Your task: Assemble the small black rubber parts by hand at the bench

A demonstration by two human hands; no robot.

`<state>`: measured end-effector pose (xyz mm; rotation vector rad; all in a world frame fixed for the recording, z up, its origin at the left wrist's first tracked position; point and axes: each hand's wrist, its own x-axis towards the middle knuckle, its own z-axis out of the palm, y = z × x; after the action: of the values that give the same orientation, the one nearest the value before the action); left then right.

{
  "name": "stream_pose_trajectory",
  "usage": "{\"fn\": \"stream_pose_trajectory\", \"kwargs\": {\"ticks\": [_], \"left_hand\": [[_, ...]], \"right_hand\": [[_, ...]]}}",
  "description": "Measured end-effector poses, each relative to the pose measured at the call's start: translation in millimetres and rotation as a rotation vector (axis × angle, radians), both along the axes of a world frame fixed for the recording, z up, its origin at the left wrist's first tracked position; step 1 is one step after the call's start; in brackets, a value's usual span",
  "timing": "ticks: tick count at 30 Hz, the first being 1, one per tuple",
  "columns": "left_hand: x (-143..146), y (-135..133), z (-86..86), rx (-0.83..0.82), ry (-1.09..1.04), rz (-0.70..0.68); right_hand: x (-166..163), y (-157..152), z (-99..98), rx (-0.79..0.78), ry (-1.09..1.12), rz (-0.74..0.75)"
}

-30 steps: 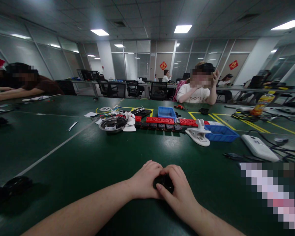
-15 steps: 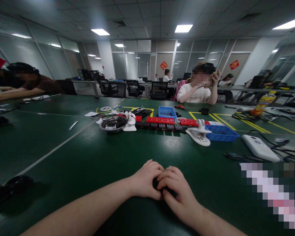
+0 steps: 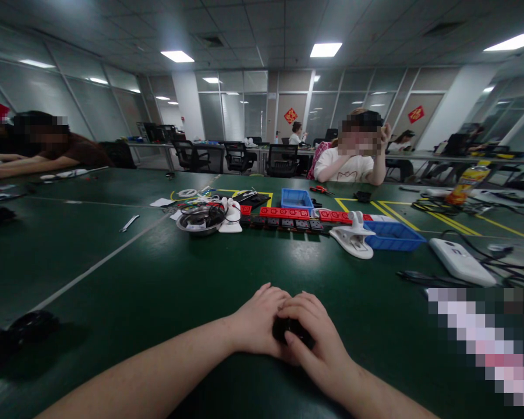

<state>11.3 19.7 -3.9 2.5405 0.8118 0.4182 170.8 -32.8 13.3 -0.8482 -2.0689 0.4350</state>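
Note:
Close in front of me, my left hand [image 3: 262,319] and my right hand [image 3: 317,329] meet around a small black object [image 3: 293,331] just at the green tabletop [image 3: 192,285]. Its kind I cannot make out, since fingers cover much of it. The left fingers curl round its far and left side. My right thumb presses on the near face, while the other right fingers wrap over the top and overlap the left fingertips.
Across the table lie a metal bowl [image 3: 201,223] of cables, red power strips [image 3: 284,213], white clamps [image 3: 354,238], blue bins [image 3: 393,237] and a wrench [image 3: 129,223]. A white device [image 3: 461,263] with cables sits right. A person [image 3: 349,166] sits opposite; others sit left.
My right fingers have shifted up and the right thumb has moved across the black object, so more of it shows between my hands. The table items stay put.

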Motion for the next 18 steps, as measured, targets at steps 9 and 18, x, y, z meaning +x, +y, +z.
{"fn": "stream_pose_trajectory", "kwargs": {"ticks": [9,18], "left_hand": [[3.0,-4.2,4.7,0.047,-0.036,0.087],[3.2,-3.5,4.3,0.054,-0.073,0.048]], "right_hand": [[-1.2,1.1,-6.1,-0.087,-0.014,-0.156],[-2.8,3.3,-7.5,-0.131,-0.070,-0.180]]}}
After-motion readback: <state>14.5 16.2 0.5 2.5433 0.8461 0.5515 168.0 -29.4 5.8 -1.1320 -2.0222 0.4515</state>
